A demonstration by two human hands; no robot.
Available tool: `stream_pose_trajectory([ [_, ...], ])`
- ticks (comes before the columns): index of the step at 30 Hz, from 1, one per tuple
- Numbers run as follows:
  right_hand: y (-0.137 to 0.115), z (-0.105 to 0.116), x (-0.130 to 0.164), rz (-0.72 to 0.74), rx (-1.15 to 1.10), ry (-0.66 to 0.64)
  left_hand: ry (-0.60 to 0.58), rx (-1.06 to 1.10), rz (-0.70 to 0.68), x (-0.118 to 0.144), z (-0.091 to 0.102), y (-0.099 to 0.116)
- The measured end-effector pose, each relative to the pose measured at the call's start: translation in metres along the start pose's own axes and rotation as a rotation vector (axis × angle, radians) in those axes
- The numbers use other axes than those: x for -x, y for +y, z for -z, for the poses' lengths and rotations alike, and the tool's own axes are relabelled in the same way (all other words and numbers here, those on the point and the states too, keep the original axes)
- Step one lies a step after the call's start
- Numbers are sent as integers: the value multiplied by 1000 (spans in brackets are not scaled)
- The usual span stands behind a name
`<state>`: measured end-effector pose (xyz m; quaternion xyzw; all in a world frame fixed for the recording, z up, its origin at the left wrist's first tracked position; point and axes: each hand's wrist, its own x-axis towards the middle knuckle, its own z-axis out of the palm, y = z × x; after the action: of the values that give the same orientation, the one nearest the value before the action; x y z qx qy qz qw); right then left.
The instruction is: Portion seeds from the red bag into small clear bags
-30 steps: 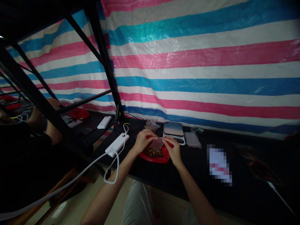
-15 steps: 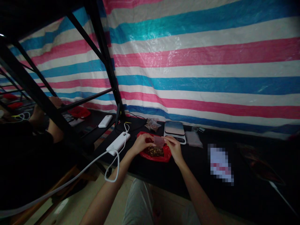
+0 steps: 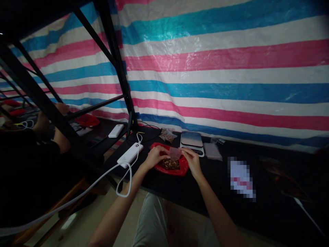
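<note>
The grip of your left hand is pinched on the left edge of a small, clear plastic bag, and the grip of your right hand is pinched on its upper right corner. The clear bag hangs between your fingertips, just below and right of the frame's centre. It looks roughly square, with no clear long axis; you can't tell from here whether its mouth is parted.

Directly below it in the frame lie loose brown and yellowish dried pieces, inside an open, red plastic bag that runs longest from left to right. Your left fingertips are nearer those pieces than your right ones, which sit higher.

Farther out on your black worktop, a white scale with a shiny, rectangular plate is just above your right hand. A flat pile of clear plastic lies to its right, and a clear packet of reddish-brown bits to its left. A white, oblong power bank with a white cable lies left of your left hand.
</note>
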<state>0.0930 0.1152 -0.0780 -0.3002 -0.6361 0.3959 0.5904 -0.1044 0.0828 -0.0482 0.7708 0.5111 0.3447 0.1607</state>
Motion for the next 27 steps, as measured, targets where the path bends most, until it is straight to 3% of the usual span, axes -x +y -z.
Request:
stream_pose_trajectory([
  [9, -5, 2, 0, 6, 29, 11, 49, 6, 23, 1, 0, -1],
  [14, -3, 9, 0, -61, 75, 14, 124, 62, 55, 0, -2, -2],
  [22, 3, 6, 3, 91, 731, -146, 278, 126, 75, 0, -7, -6],
  [27, 1, 6, 3, 101, 772, -196, 309, 135, 106, 1, -9, -6],
])
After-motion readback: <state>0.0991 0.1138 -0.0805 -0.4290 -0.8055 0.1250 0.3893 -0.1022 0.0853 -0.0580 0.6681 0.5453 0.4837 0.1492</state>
